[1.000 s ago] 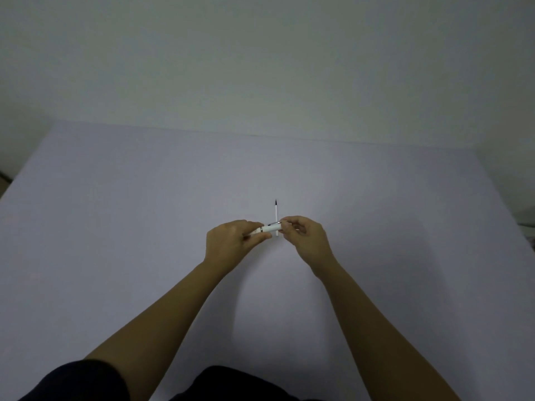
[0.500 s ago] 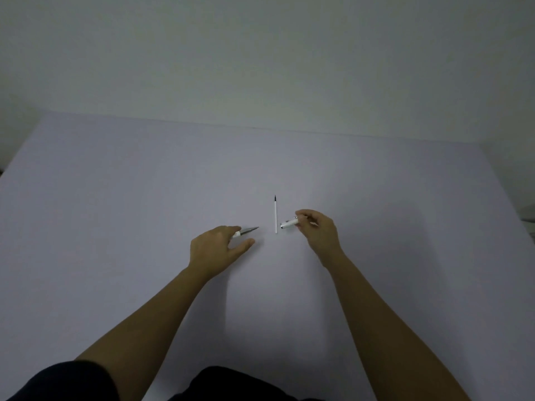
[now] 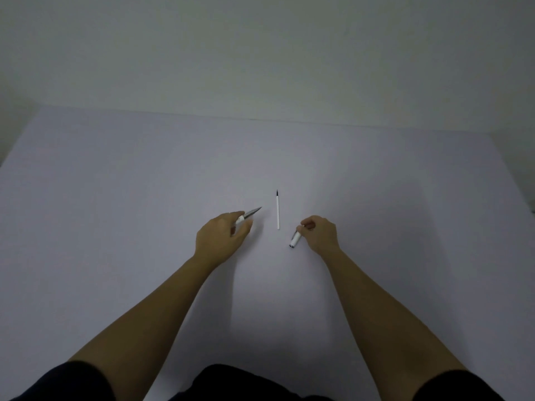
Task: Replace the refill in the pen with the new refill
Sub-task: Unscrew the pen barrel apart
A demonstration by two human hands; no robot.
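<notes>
So you're now holding the pen in two pieces, w/ your hands pulled well apart; a second ago both were pinched together on one white barrel, right over the spare. Your left hand (image 3: 221, 240) is gripping the white front section with the grey tapered metal tip (image 3: 248, 214), thumb and fingers closed on it, point aiming up and right. Your right hand (image 3: 318, 234) is curling closed around the short white rear barrel with a dark open end (image 3: 295, 239), which is now tipping down toward you, mouth near the pale lilac tabletop (image 3: 115, 198), whereas half a sec ago it was pointing left.

Between your hands, the thin white refill with a small black tip (image 3: 277, 211) is lying flat on the table, tip away from you, untouched and in the same spot as before.

Judging by that, unscrewing is done; you're likely moving to getting the old refill out. Whether it's inside the front or rear piece, can't tell.

Re brands, labels, writing: nothing is readable, parts too small and dim.
</notes>
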